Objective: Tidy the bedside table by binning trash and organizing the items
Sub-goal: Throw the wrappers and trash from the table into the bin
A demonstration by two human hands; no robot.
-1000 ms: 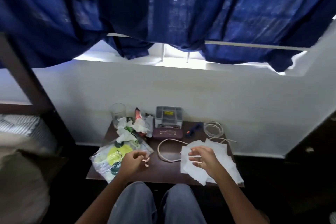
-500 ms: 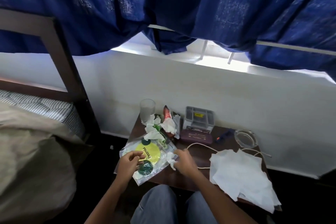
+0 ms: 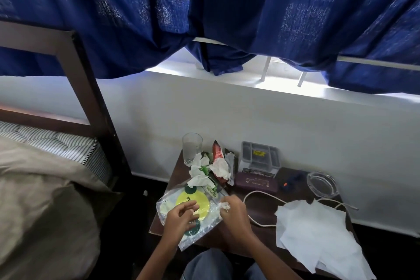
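A clear plastic bag with a yellow and green print lies on the front left of the dark bedside table. My left hand rests on the bag with fingers curled over it. My right hand is shut on a small crumpled white tissue at the bag's right edge. Crumpled tissues and a red wrapper are piled behind the bag. White paper sheets cover the table's right front.
A drinking glass stands at the back left, a grey plastic box and a maroon case at the back middle, a glass ashtray at the right. A white cord loops across. The bed lies left.
My view swung left toward the bed. My right hand left the white paper sheets and moved over to the plastic bag, now pinching a small tissue. My left hand settled onto the bag.
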